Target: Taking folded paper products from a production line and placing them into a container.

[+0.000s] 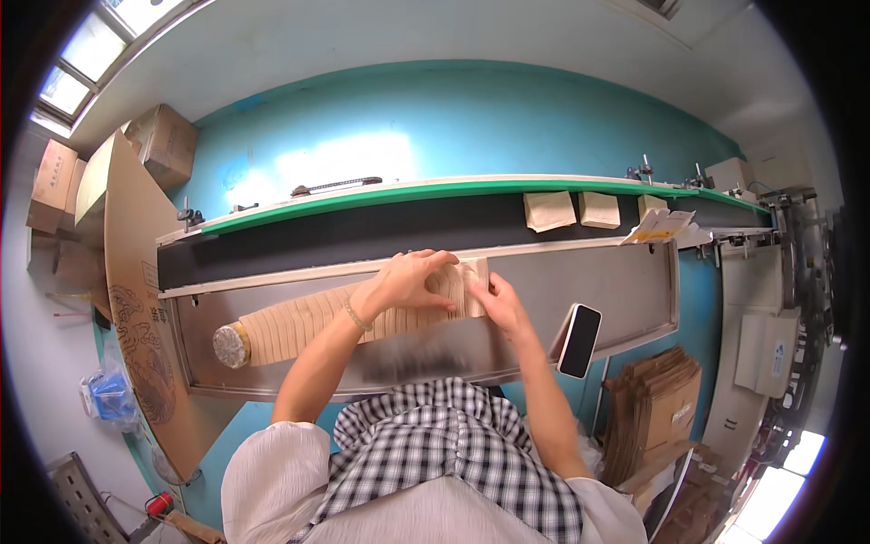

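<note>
A long row of beige, flat paper packs (308, 322), standing on edge and pressed side by side, lies along a metal work tray. My left hand (408, 283) reaches over the row near its right end, thumb and fingers curved round the packs there. At that end my right hand (500, 304) pinches a beige paper pack (476, 276) between thumb and fingers. A round, clear-topped jar or roll (232, 345) touches the row's left end; its exact kind is unclear.
Behind the metal tray (589, 272) runs a black conveyor belt (362, 227) with a green rail. Beige packs (549, 210) sit on it at right. A phone (579, 340) leans at the tray's front edge. Cardboard (140, 317) stands left; flattened cartons (652, 408) stack lower right.
</note>
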